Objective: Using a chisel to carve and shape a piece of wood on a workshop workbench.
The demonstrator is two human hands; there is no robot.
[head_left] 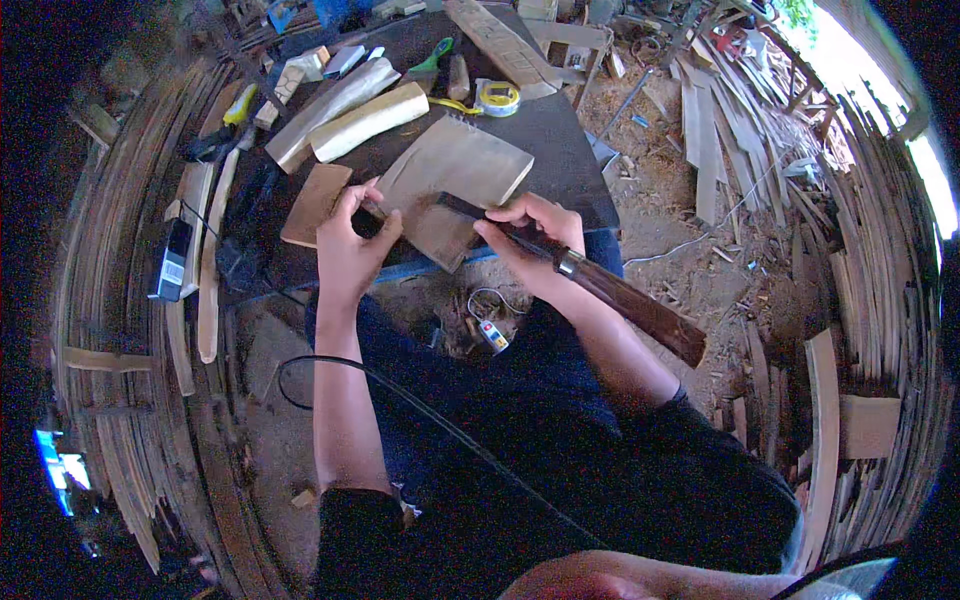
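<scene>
A person seated at a dark table (pixel 575 170) grips a tool (pixel 640 305) in the right hand (pixel 540 240), fingers and thumb closed on its dark blade, the wooden handle running out past the wrist to the lower right. The blade's tip reaches left of the grip, over a tan panel (pixel 465 160); whether it touches cannot be told. The left hand (pixel 352 240) is loosely curled, thumb and fingers apart, at the panel's near left edge, and contact there is unclear. A brown board (pixel 318 203) lies just beside it, partly behind the fingers. Part of the blade is hidden by the right hand, and marks along the panel's far edge are hard to make out. Beyond lie two pale billets (pixel 370 122), a tape measure (pixel 497 97) and a green-handled brush (pixel 436 56). A black cable (pixel 450 430) crosses the left forearm; at the lower edge, a blurred rounded shape (pixel 620 580) is cut off.
</scene>
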